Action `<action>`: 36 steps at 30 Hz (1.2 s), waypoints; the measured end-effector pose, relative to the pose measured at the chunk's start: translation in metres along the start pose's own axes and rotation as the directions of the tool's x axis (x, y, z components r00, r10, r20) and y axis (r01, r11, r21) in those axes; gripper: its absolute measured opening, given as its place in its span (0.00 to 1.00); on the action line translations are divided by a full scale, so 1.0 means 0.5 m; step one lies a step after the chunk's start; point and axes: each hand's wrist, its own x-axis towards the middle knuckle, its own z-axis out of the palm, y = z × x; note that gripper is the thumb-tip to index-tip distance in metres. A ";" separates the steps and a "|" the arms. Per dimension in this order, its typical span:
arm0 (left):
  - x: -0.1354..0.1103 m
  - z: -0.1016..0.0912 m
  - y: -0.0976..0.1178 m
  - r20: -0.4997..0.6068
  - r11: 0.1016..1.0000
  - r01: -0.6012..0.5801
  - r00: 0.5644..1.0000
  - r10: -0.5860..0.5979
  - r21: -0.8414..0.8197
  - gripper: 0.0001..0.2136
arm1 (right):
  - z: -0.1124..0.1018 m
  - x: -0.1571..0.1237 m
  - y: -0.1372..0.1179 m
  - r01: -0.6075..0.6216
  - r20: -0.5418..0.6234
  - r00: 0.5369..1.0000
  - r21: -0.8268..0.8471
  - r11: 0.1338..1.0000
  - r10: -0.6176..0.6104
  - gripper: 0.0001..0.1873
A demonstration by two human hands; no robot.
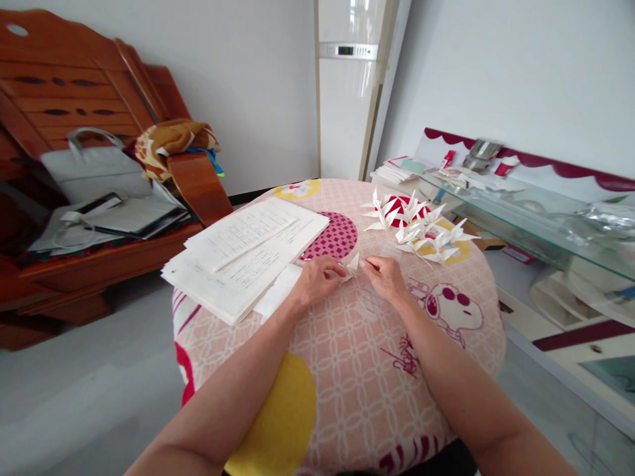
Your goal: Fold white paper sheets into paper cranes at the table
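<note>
My left hand (320,277) and my right hand (387,276) meet over a round table covered in a pink patterned cloth (347,357). Both pinch a small folded piece of white paper (352,266) between their fingertips, the left from the left side, the right from the right. Beyond the hands lies a cluster of several finished white paper cranes (421,228). A stack of printed white sheets (248,254) lies to the left of my left hand, with a loose white sheet (278,291) beside the wrist.
A wooden bench (99,198) at the left carries a grey bag (92,168), papers and a folded blanket (173,142). A tall white appliance (350,86) stands at the back. A glass shelf unit (536,218) with small items runs along the right wall.
</note>
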 end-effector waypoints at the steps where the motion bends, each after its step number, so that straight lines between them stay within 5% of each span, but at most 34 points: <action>1: -0.001 -0.002 0.003 -0.001 1.000 0.008 1.000 -0.008 -0.010 0.10 | -0.003 -0.001 -0.001 0.006 0.011 1.000 0.015 1.000 -0.006 0.19; 4: 0.000 -0.009 0.008 -0.029 0.998 0.046 0.998 -0.047 -0.040 0.13 | -0.012 -0.001 0.003 -0.025 0.020 1.000 0.057 0.998 0.024 0.12; 7: 0.002 -0.011 0.005 -0.037 0.996 0.061 0.997 -0.063 -0.058 0.14 | -0.020 -0.002 0.012 -0.060 0.009 0.998 0.074 0.995 0.059 0.14; 15: 0.008 -0.004 -0.015 -0.116 0.968 0.242 0.962 -0.248 -0.065 0.14 | -0.028 -0.008 0.012 0.042 0.085 0.995 0.040 0.998 -0.045 0.07; 25: 0.010 -0.007 -0.006 -0.084 0.966 0.255 0.964 -0.251 0.049 0.14 | 0.006 -0.002 -0.012 0.095 0.115 0.990 -0.106 0.990 -0.083 0.08; 31: 0.011 -0.004 -0.023 -0.076 0.969 0.243 0.968 -0.240 0.034 0.15 | -0.017 0.009 0.010 -0.060 -0.095 0.994 -0.129 0.990 0.047 0.09; 36: 0.011 -0.003 -0.027 -0.070 0.969 0.245 0.968 -0.241 0.042 0.14 | -0.096 0.022 0.055 -0.374 -0.332 0.901 -0.265 0.889 0.280 0.10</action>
